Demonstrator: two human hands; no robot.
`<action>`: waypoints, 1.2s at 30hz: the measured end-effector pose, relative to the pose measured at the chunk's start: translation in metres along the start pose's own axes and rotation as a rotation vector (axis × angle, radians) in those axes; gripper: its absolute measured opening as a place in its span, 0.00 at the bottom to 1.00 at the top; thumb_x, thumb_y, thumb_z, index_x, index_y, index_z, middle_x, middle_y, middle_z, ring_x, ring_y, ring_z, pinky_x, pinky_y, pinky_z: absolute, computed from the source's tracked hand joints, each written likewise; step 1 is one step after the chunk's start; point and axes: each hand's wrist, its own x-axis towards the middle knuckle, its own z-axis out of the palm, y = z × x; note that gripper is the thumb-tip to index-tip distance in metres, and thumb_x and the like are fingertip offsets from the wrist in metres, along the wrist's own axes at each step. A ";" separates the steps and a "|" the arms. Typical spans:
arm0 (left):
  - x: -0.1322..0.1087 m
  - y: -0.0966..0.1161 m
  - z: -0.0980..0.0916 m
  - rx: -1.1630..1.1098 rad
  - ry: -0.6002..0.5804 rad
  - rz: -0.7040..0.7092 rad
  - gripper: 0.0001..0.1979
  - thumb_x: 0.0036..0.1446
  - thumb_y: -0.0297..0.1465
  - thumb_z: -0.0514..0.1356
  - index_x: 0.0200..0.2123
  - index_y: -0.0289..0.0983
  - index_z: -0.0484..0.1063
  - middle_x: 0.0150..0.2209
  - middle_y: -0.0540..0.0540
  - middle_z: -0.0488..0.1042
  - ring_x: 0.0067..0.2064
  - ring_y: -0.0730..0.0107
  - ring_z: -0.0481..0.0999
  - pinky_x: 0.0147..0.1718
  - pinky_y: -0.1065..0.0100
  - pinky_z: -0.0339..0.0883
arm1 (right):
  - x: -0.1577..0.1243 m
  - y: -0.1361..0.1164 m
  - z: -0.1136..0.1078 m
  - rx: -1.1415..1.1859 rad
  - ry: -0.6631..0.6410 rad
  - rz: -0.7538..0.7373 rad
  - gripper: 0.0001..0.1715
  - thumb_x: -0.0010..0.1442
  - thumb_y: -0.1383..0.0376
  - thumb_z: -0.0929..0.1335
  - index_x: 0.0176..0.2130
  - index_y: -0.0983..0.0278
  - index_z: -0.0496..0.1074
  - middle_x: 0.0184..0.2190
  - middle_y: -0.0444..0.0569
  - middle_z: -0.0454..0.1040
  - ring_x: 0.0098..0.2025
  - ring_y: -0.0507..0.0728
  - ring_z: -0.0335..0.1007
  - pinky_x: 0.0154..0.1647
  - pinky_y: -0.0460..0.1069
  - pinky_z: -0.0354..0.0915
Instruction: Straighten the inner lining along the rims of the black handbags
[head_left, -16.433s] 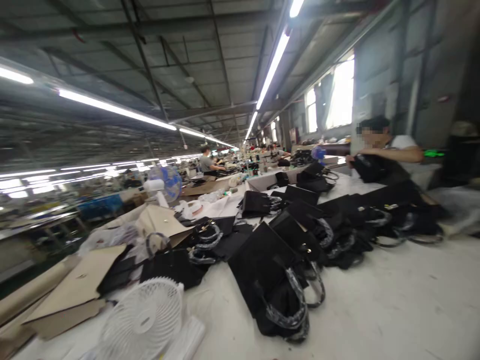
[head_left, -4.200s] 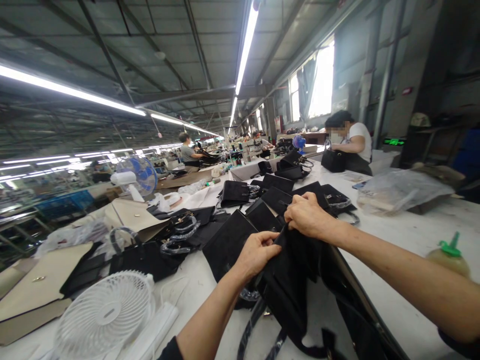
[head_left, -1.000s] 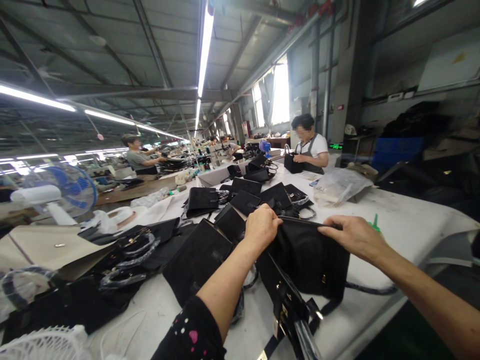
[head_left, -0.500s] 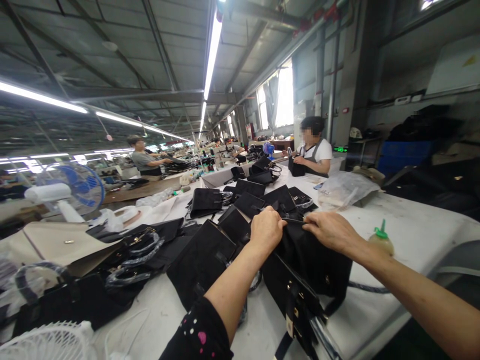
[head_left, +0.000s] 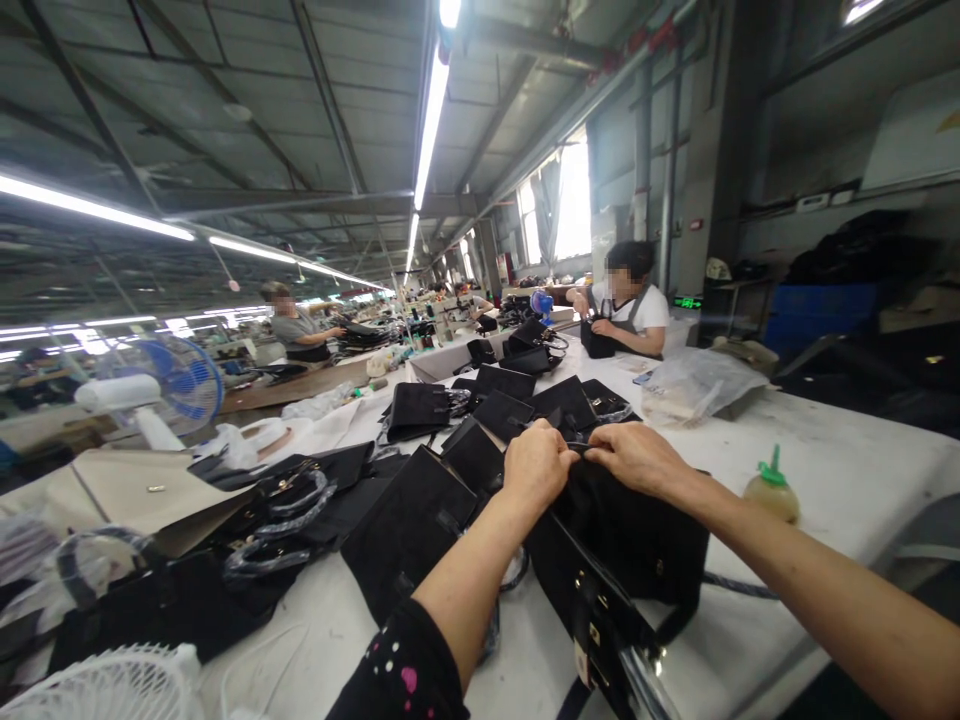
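Note:
A black handbag (head_left: 637, 530) with gold-coloured metal fittings lies tilted on the white table in front of me. My left hand (head_left: 536, 463) pinches the far edge of the bag between thumb and fingers. Close beside it, my right hand (head_left: 637, 458) pinches the same edge, with a narrow gap between the two hands. A plastic-wrapped handle (head_left: 646, 685) sticks out at the near side of the bag. Both hands cover parts of the edge they grip.
Several black bags (head_left: 409, 520) lie piled to the left and beyond. A glue bottle with a green cap (head_left: 772, 490) stands at right, near a clear plastic bag (head_left: 697, 385). A white fan (head_left: 112, 685) is at near left. A co-worker (head_left: 626, 300) handles a bag across the table.
My right hand has slid left along the bag's edge, closer to my left hand. Both still grip the edge. The view has shifted slightly.

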 end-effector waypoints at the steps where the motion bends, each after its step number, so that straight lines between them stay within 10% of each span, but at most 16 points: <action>1: -0.002 -0.003 -0.001 -0.031 -0.004 0.025 0.08 0.49 0.36 0.65 0.29 0.39 0.72 0.37 0.49 0.72 0.37 0.66 0.73 0.36 0.67 0.65 | 0.001 0.000 0.000 -0.003 0.000 0.006 0.10 0.57 0.59 0.66 0.32 0.58 0.76 0.29 0.45 0.77 0.34 0.56 0.71 0.30 0.48 0.52; 11: -0.013 -0.039 -0.003 -0.241 0.000 0.160 0.11 0.45 0.26 0.66 0.33 0.39 0.70 0.38 0.51 0.70 0.39 0.70 0.70 0.38 0.70 0.64 | -0.002 0.008 -0.009 0.084 -0.081 0.082 0.09 0.54 0.59 0.67 0.27 0.59 0.75 0.24 0.44 0.74 0.30 0.54 0.69 0.27 0.47 0.53; 36: -0.005 -0.023 0.001 -0.021 0.023 0.036 0.06 0.55 0.31 0.56 0.28 0.39 0.70 0.31 0.48 0.75 0.34 0.67 0.72 0.33 0.69 0.60 | 0.008 -0.011 -0.002 0.061 -0.021 0.008 0.12 0.57 0.56 0.66 0.33 0.59 0.76 0.29 0.45 0.77 0.33 0.55 0.71 0.29 0.47 0.55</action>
